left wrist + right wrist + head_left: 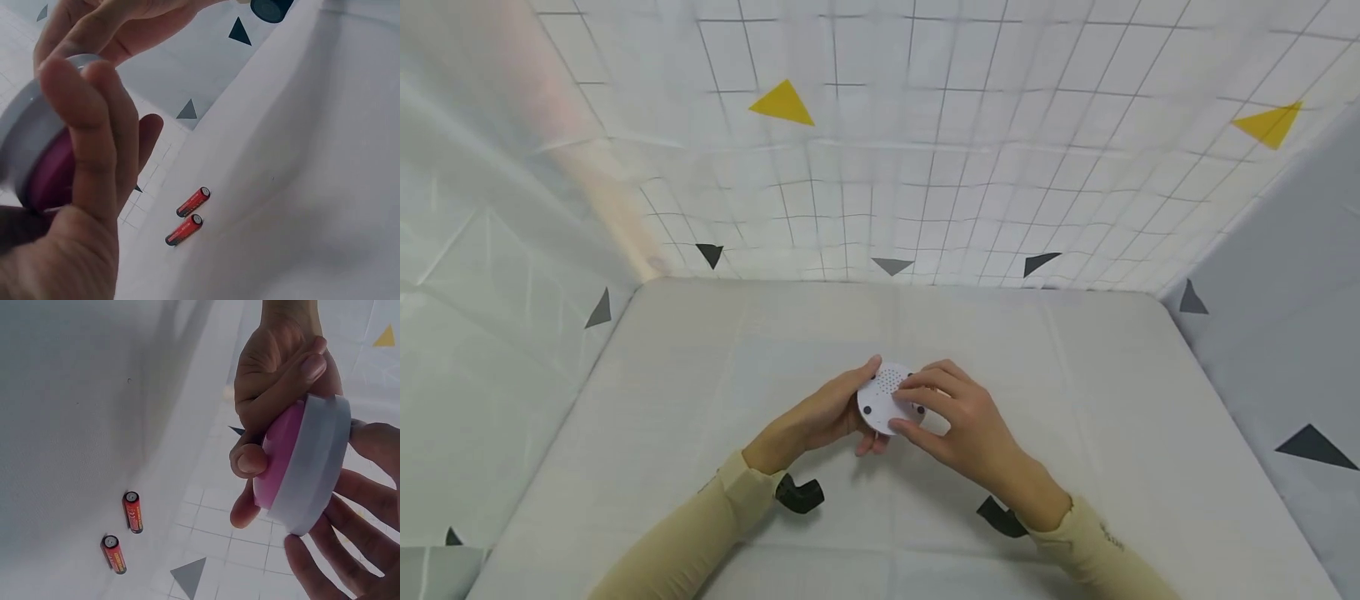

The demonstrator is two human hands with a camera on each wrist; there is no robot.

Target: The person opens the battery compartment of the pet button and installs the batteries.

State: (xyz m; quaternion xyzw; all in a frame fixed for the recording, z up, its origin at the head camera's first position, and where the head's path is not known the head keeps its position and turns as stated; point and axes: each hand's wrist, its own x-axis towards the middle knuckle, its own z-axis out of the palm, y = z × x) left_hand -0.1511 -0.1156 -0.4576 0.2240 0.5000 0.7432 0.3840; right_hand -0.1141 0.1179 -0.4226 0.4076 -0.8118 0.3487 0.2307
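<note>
A round device [878, 402] is held up over the white table, its white face with a cluster of small holes and dark round pads turned upward. Its other side is a pink dome [281, 450], seen in the right wrist view. My left hand [826, 415] grips the device from the left and below, thumb along its rim. The right hand [973, 425] touches the white face and rim with extended, slightly bent fingers. Two red-and-black batteries [194, 202] [114, 554] lie side by side on the table below; they cannot be made out in the head view.
The white-covered table [700, 333] meets a gridded back wall [985, 125] with yellow and dark triangle markers. Pale sheeting forms the left side wall [475, 350] and the right one [1285, 333]. Black curved pieces [800, 494] sit beside both wrists.
</note>
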